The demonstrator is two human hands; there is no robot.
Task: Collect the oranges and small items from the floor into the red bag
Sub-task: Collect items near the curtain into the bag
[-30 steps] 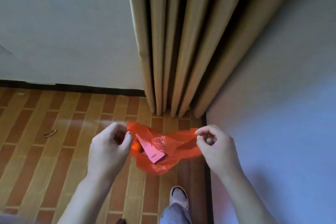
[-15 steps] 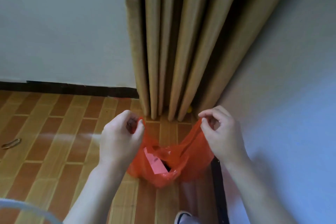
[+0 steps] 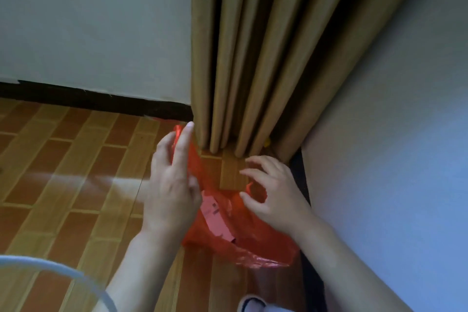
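The red bag (image 3: 243, 246) lies slumped on the wood-pattern floor near the room corner, with a pink paper slip (image 3: 215, 218) in its mouth. My left hand (image 3: 172, 185) is at the bag's left side with fingers stretched out, and the left handle (image 3: 181, 134) is held up along the index finger. My right hand (image 3: 276, 192) hovers over the bag's right side with fingers curled and apart; the right handle (image 3: 249, 186) hangs loose by the thumb. A small yellow thing (image 3: 267, 143) peeks out at the curtain's foot. No oranges are clearly visible.
A tan pleated curtain (image 3: 253, 58) hangs to the floor just beyond the bag. A wall (image 3: 392, 134) closes in on the right, and another with black skirting (image 3: 88, 99) at the back. A white curved object (image 3: 50, 271) is at bottom left, my shoe (image 3: 253, 304) at the bottom.
The bag has come down from being held open in the air to resting on the floor. My right hand has let go of its handle and spread its fingers.
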